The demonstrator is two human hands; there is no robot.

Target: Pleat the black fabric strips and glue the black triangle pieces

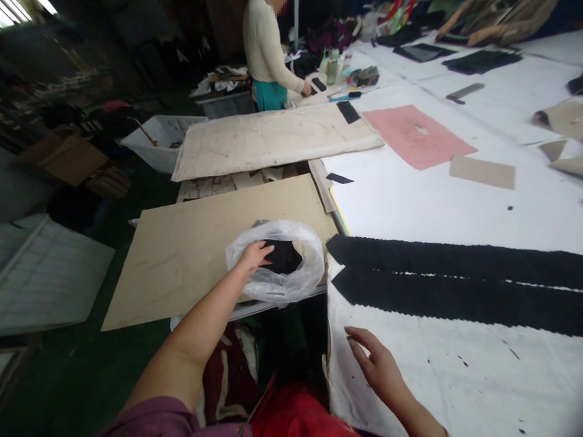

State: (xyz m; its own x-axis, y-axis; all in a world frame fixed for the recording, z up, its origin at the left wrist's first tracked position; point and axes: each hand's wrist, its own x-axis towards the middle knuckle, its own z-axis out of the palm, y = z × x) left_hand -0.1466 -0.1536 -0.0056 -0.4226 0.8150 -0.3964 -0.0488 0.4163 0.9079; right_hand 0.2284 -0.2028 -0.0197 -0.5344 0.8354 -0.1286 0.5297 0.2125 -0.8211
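Note:
My left hand (256, 255) reaches into a clear plastic bag (311, 264) with its rim rolled down. Its fingers close on the edge of a black fabric piece (284, 256) inside, and part of the grip is hidden by the cloth. Over the near left corner of the white table, my right hand (373, 361) is empty, its fingers loosely bent and apart. Beyond that hand lie two rows of black fabric pieces (461, 298), fanned in long overlapping lines with pointed left ends.
A tan board (185, 259) supports the bag, left of the white table (458, 383). Behind it lies a padded cream board (275, 138). Pink cloth (419, 134) and a beige rectangle (483, 172) lie farther back. Another person (268, 52) stands at the far side, handling small black pieces.

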